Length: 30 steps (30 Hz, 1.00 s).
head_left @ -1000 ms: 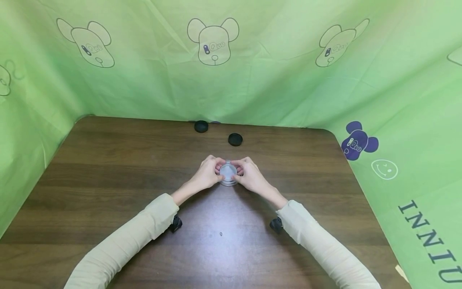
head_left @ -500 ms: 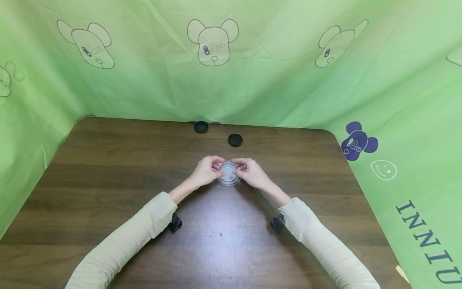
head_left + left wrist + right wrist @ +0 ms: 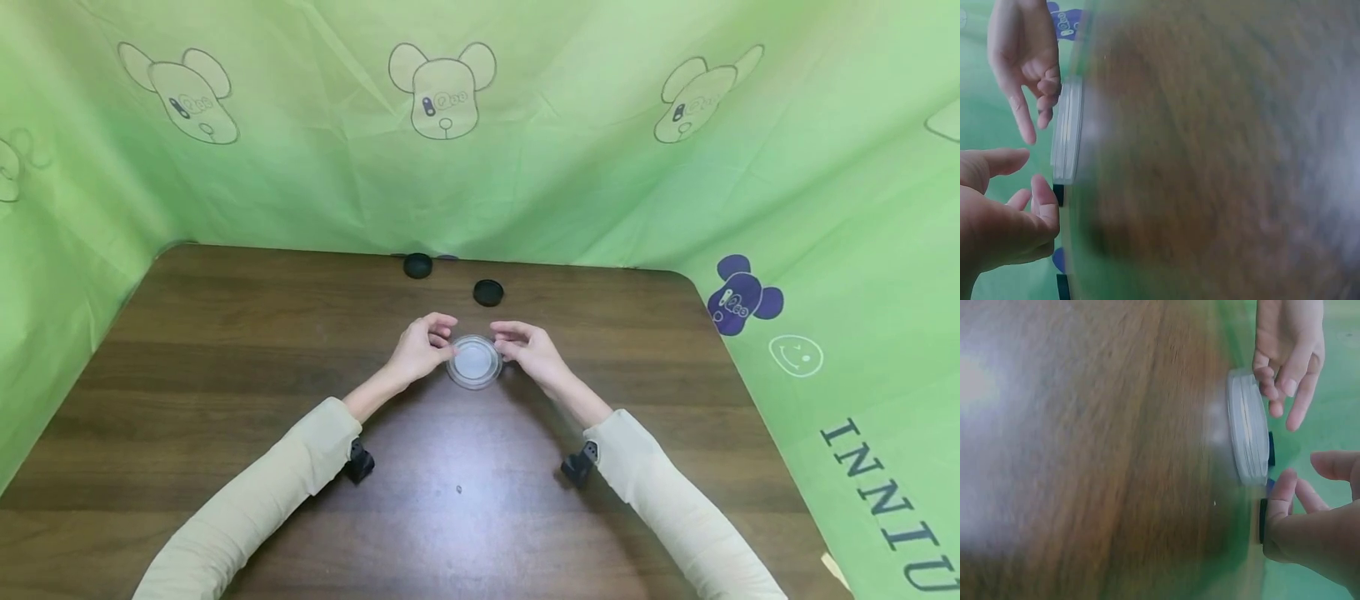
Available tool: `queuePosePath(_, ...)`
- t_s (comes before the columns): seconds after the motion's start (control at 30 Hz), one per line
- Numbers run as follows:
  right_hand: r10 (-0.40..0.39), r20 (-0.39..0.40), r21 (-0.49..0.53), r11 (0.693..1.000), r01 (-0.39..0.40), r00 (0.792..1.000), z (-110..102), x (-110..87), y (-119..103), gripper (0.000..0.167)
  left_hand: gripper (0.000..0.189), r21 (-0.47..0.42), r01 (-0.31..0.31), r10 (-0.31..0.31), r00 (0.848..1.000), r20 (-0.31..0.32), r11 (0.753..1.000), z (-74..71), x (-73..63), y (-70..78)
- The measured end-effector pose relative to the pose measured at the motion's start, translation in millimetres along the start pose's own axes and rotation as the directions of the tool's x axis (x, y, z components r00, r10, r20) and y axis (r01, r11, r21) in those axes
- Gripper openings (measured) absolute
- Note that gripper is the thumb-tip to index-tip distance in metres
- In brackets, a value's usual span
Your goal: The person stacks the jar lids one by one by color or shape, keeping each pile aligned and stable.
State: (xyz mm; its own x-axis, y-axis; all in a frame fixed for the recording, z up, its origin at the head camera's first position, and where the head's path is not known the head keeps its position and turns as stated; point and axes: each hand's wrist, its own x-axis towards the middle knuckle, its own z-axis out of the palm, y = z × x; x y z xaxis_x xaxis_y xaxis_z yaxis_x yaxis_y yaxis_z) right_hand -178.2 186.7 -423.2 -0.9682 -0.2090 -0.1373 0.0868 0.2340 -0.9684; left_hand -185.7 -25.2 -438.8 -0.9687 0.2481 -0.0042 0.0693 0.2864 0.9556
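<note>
A low stack of clear round dishes, like petri dishes [image 3: 474, 362], lies flat on the brown table [image 3: 247, 358]; in both wrist views its layered rims [image 3: 1069, 131] show from the side. My left hand [image 3: 422, 350] is at the stack's left edge, fingers loosely bent and parted, with its thumb tip right by the rim. On the other side, my right hand [image 3: 534, 354] has its fingers extended, spread from the thumb, and the fingertips close to the right rim. Neither hand holds anything.
Two black round lid-like discs lie behind the dishes: one [image 3: 417, 266] by the table's back edge, the other [image 3: 488, 292] nearer. A green printed curtain [image 3: 315, 183] hangs behind and along the sides. A tiny speck [image 3: 459, 489] lies on the near part of the table.
Both hands have let go of the clear dishes and drawn apart, the left one leftward and the right one rightward. The stack, covered in part before, now shows whole in nearly the same place.
</note>
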Motion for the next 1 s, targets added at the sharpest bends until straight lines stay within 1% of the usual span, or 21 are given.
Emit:
queuePosePath(0.13,-0.002,0.013,-0.016,1.000,0.002,1.000,-1.8,5.5,2.3,0.038,0.043,0.035,0.005,-0.004,1.000,-0.027,0.999,-4.5,3.8,0.0)
queuePosePath(0.23,0.020,0.016,0.043,0.999,-0.020,1.000,-3.9,11.6,3.2,0.038,0.045,0.086,0.001,0.002,1.000,-0.029,0.996,-5.7,9.2,1.1)
queuePosePath(0.37,0.050,-0.012,0.107,0.993,-0.048,0.999,-7.0,20.3,1.1,0.039,0.050,0.142,-0.001,0.006,0.999,-0.031,0.990,-5.2,19.0,2.4)
queuePosePath(0.47,0.056,-0.030,0.073,0.996,-0.053,0.998,-10.2,26.7,-1.6,0.040,0.051,0.147,0.011,-0.008,1.000,-0.020,0.989,-4.4,26.8,4.1)
queuePosePath(0.53,0.057,-0.030,0.041,0.998,-0.056,0.998,-13.4,31.8,-1.9,0.042,0.051,0.151,0.019,-0.018,1.000,-0.008,0.988,-3.5,32.1,6.0)
queuePosePath(0.6,0.051,-0.036,-0.015,0.999,-0.051,0.998,-17.3,36.4,-2.4,0.045,0.051,0.152,0.027,-0.028,1.000,0.001,0.988,-2.0,37.8,8.6)
queuePosePath(0.67,0.037,-0.045,-0.077,0.996,-0.040,0.998,-21.6,42.1,-2.6,0.048,0.051,0.155,0.033,-0.032,0.999,-0.003,0.987,-0.1,45.0,10.3)
queuePosePath(0.77,0.005,-0.059,-0.173,0.985,-0.015,0.998,-27.1,50.0,-2.1,0.050,0.052,0.149,0.049,-0.048,0.999,-0.011,0.988,3.8,55.2,12.2)
queuePosePath(0.87,-0.002,-0.054,-0.196,0.980,-0.009,0.999,-29.6,57.1,-0.7,0.051,0.052,0.153,0.070,-0.068,0.998,-0.016,0.986,8.7,64.6,12.0)
queuePosePath(0.93,0.008,-0.045,-0.179,0.984,-0.016,0.999,-30.6,61.0,-0.7,0.053,0.055,0.157,0.086,-0.084,0.996,-0.015,0.984,12.0,69.6,12.9)
queuePosePath(1.0,0.028,-0.033,-0.156,0.987,-0.033,0.999,-29.5,61.6,-9.3,0.055,0.056,0.161,0.092,-0.090,0.996,-0.021,0.983,14.5,74.5,14.6)
